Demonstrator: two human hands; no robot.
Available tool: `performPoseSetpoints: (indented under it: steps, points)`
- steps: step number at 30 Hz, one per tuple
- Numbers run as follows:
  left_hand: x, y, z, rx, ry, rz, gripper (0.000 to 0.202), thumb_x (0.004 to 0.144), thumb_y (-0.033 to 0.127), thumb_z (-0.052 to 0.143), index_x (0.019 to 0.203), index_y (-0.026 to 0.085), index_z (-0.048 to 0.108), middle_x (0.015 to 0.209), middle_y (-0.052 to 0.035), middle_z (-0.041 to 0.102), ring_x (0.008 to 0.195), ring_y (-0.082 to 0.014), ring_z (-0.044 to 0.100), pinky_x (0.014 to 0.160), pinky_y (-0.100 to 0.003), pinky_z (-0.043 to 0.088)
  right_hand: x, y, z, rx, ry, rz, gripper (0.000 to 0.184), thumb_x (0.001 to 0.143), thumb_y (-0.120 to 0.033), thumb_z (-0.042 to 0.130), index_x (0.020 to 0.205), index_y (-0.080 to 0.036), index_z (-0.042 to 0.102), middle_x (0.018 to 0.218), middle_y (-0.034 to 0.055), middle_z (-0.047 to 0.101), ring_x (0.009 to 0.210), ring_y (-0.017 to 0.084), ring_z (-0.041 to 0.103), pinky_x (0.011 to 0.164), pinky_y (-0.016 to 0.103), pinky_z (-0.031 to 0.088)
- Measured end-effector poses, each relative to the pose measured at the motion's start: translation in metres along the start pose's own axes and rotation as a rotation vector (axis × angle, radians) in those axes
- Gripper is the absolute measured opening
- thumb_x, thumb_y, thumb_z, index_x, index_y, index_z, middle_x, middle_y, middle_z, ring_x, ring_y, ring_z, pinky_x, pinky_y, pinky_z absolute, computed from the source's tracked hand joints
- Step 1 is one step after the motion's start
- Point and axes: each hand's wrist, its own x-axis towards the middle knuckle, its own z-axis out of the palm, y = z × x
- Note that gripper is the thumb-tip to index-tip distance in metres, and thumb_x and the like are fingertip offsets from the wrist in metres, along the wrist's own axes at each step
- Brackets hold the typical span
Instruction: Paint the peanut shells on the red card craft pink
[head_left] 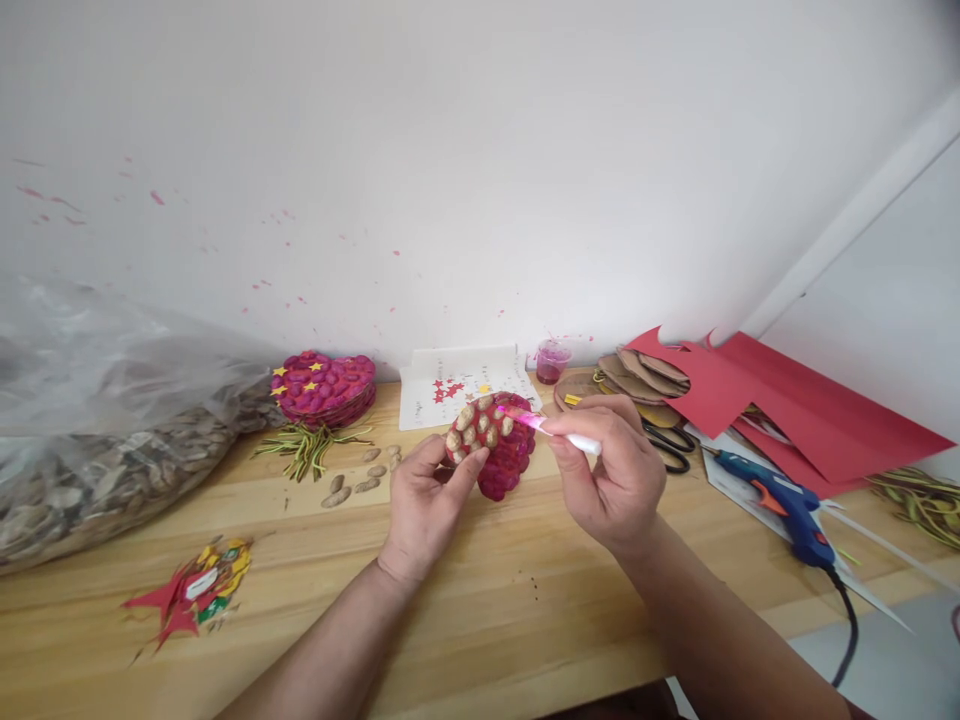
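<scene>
Over the bench (480,630), my left hand (424,505) pinches the peanut disc (495,450); right hand (611,475) grips the brush (559,432), tip leftward on it.

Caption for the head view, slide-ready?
Left hand holds a peanut-covered disc; right hand touches a paintbrush to it above the wooden table.

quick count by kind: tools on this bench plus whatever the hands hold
paintbrush, in the right hand: 1
peanut-covered piece, in the left hand: 1
glue gun: 1
scissors: 1
paint cup: 1
total: 5
</scene>
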Motion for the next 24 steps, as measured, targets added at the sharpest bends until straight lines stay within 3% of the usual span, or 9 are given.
performPoseSetpoints:
  steps: [14,24]
  points:
    - [-0.0008,0.0026,0.0006,0.018,-0.021,0.007,0.022,0.086,0.037,0.077,0.08,0.016,0.076,0.078,-0.0047,0.07,0.069,-0.017,0.056,0.067,-0.029,0.049,0.0016,0.0002,-0.0005,0.002,0.009,0.026,0.023,0.093,-0.009,0.068,0.109,-0.024,0.07,0.089,0.0012,0.076,0.087,0.019,0.064,0.081,0.037,0.056]
    - [-0.0012,0.0027,-0.0009,0.076,-0.013,0.066,0.025,0.087,0.036,0.075,0.071,0.017,0.07,0.071,-0.0024,0.059,0.067,-0.0158,0.053,0.058,-0.025,0.048,0.0019,0.0002,-0.0011,0.041,0.031,0.068,0.022,0.092,-0.007,0.068,0.108,-0.022,0.071,0.091,0.002,0.074,0.087,0.018,0.062,0.082,0.036,0.054]
